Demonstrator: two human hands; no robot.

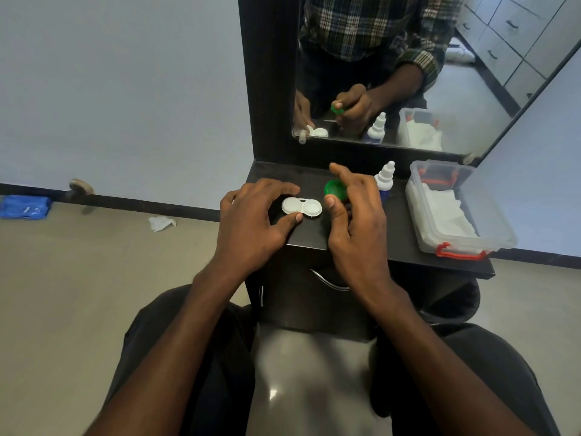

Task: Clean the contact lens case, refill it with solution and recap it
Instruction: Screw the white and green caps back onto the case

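- The person sits at the near edge of a small dark desk (314, 237), both forearms reaching in over it.
- The left hand (251, 221) steadies the contact lens case (301, 206): its thumb tip touches the near side of the left well and its fingers curl round the far side, pinning the case flat on the desk.
- The case lies near the middle of the desk, towards its left edge. It is translucent white, two round wells joined by a short bridge. The left well seems to wear a smooth white cap; the right well shows a ringed rim and looks uncapped.
- The right hand (355, 215) pinches a green cap (335, 189) between thumb and fingers, forefinger stretched out, just right of the open well and apart from it.
- I judge the step to be cap handling on the right well; whether it is coming off or going on, I cannot tell, nor whether any solution is inside.
- If capping, the next move calls for setting the green cap square on the threads and twisting while the left hand holds the case firm.
- Farther back, towards the far right, a solution bottle (385, 180) stands upright; a clear box (490, 234) of white tissues sits along the right edge.
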